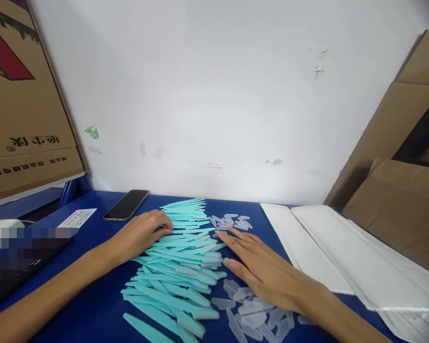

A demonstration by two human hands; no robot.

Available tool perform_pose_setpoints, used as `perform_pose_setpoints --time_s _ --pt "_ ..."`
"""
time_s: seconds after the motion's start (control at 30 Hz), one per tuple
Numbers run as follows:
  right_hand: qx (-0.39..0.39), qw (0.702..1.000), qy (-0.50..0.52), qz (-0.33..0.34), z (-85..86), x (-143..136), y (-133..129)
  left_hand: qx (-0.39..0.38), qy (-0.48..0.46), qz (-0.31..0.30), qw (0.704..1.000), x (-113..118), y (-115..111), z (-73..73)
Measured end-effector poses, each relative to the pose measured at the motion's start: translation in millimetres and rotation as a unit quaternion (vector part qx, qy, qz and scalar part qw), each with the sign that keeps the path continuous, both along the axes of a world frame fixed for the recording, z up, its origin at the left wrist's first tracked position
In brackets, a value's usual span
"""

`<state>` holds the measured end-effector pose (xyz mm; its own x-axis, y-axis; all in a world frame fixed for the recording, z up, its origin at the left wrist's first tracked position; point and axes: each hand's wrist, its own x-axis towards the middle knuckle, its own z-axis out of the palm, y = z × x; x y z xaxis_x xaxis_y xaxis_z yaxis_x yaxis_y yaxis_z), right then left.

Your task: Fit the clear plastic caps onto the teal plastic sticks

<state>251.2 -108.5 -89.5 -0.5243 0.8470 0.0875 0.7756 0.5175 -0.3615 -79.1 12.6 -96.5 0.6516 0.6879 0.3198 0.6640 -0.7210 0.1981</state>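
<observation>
A long pile of turquoise eyebrow razors (171, 290) runs across the table, their handles to the left and blade ends to the right. My left hand (143, 233) is closed, with thumb and fingertips pinching the handle end of one razor (191, 231) between the near heap and a neater far row (186, 212). Across from it, my right hand (260, 262) lies low with fingers stretched out. Its fingertips are by that razor's blade end; I cannot tell whether they touch. Clear plastic blade caps (252, 309) lie loose below this hand, with a smaller group of caps (232, 221) beyond its fingertips.
On the blue table (103, 290) a phone (127, 205) lies at the back left, near a printed white card (78, 218). White flat packets (329, 252) are stacked on the right. Cardboard boxes stand at left (28, 105) and right (396, 209), before a white wall (214, 95).
</observation>
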Motion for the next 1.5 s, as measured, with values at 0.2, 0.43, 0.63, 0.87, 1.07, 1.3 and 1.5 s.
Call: perform_pose_setpoints --time_s 0.2,0.43,0.63,0.87,1.07,1.3,1.5 --pt "0.028 0.999 -0.024 -0.036 1.7 3 1 -0.017 0.024 0.009 1.000 3 -1 1.7" --pt "0.186 0.975 -0.111 -0.044 -3.4 12 17 0.000 0.027 0.032 0.999 2 -5 2.2" --pt "0.186 0.973 -0.135 -0.032 -3.5 19 21 0.038 0.018 0.037 0.998 1 -7 5.2" --pt "0.154 0.983 -0.088 -0.043 -6.6 28 18 0.063 0.032 0.006 0.997 5 -12 6.3" --pt "0.171 0.980 -0.093 -0.041 -6.2 24 21 0.053 0.008 0.043 0.998 7 -17 11.7" --pt "0.201 0.970 -0.122 -0.056 -0.6 21 20 0.045 -0.031 0.042 0.998 8 -22 14.3" --pt "0.233 0.967 -0.035 -0.098 8.3 27 16 0.123 -0.075 -0.059 0.988 11 -29 15.6"
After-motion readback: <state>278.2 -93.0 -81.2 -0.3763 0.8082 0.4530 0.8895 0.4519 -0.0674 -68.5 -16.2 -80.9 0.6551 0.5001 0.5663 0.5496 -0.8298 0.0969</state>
